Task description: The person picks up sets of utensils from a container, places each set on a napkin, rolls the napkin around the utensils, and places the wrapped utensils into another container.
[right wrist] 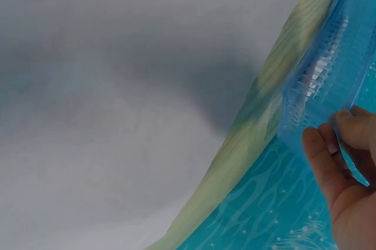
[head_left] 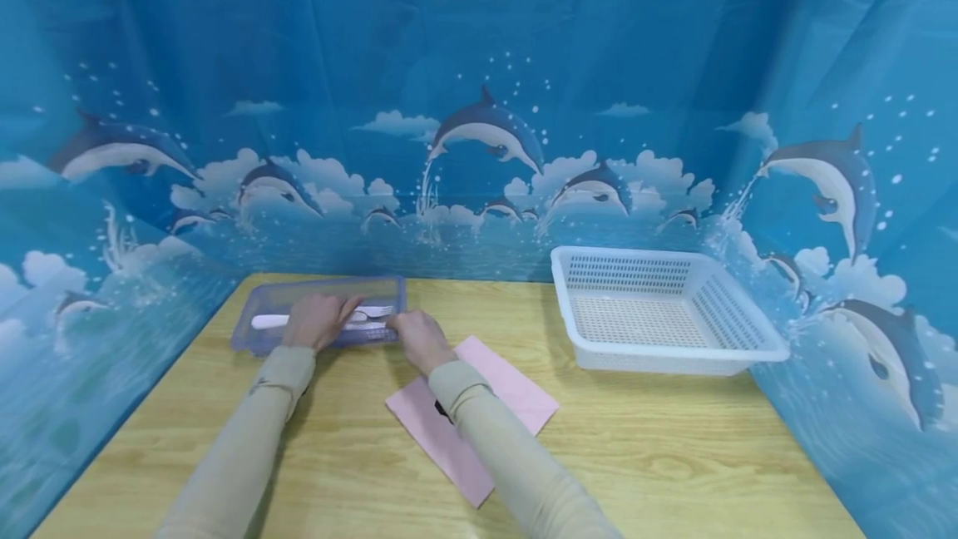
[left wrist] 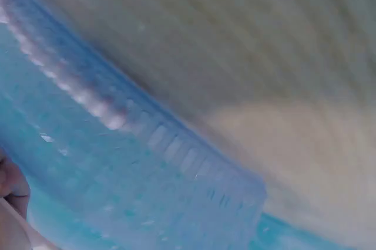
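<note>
A translucent purple-blue basket (head_left: 258, 294) stands on the table at the left. In it, a fork (head_left: 377, 311) and other metal cutlery show to the right of my left hand (head_left: 318, 321), and a white handle (head_left: 269, 321) sticks out on its left. That hand reaches over the front rim, its thumb pointing right and overlapping the cutlery; I cannot tell whether its fingers hold a piece. At the front right corner, my right hand (head_left: 422, 339) pinches the basket rim. In the right wrist view, the thumb and fingers (right wrist: 322, 156) close on the clear blue edge.
A pink folded cloth (head_left: 516, 385) lies on the wooden table (head_left: 636, 456) under my right forearm. To the right stands a white perforated basket (head_left: 681, 360), with its inside bare. A blue dolphin-print curtain (head_left: 359, 40) borders the table at the back and sides.
</note>
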`<state>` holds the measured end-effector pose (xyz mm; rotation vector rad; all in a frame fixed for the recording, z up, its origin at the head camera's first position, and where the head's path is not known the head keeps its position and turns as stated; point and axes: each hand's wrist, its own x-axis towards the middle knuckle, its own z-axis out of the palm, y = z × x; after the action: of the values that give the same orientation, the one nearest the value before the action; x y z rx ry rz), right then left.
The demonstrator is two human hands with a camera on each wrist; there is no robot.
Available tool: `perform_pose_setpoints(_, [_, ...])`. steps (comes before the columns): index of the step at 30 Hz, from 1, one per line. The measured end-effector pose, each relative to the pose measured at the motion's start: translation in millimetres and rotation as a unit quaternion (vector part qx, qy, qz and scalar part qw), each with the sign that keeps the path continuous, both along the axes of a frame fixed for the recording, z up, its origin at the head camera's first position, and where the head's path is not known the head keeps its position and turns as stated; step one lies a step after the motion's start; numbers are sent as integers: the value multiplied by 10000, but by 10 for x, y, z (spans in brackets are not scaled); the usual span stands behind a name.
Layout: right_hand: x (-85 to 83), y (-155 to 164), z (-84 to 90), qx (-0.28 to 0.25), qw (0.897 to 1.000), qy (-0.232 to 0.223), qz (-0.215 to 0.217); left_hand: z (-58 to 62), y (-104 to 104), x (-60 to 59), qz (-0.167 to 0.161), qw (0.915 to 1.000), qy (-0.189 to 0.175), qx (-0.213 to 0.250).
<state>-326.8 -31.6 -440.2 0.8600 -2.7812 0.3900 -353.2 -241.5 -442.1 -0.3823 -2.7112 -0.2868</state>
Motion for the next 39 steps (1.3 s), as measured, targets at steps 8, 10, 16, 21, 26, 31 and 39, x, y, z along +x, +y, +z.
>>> perform_pose_setpoints(8, [-24,14,6,-91,9998,128,-113,103,126,29,-327,9973,-8,650])
perform_pose_setpoints(10, [-34,21,1,-114,9998,103,-82,114,132,52,-398,9968,-77,685])
perform_pose_setpoints(16, [-81,52,-3,-64,10000,-17,60,143,155,106,-528,9962,-221,659])
perform_pose_setpoints(21, [-98,98,-19,-152,9989,-243,361,159,209,139,-671,9945,-138,792])
perform_pose_setpoints(26, [-82,171,-8,-255,9967,-393,670,180,262,171,-749,9879,-399,1298])
perform_pose_setpoints(31, [-78,266,36,-577,9944,-447,768,302,323,200,-748,9770,-874,1796])
perform_pose_setpoints(39, [-77,421,86,-827,9913,-670,775,485,440,269,-669,9424,-2104,2514])
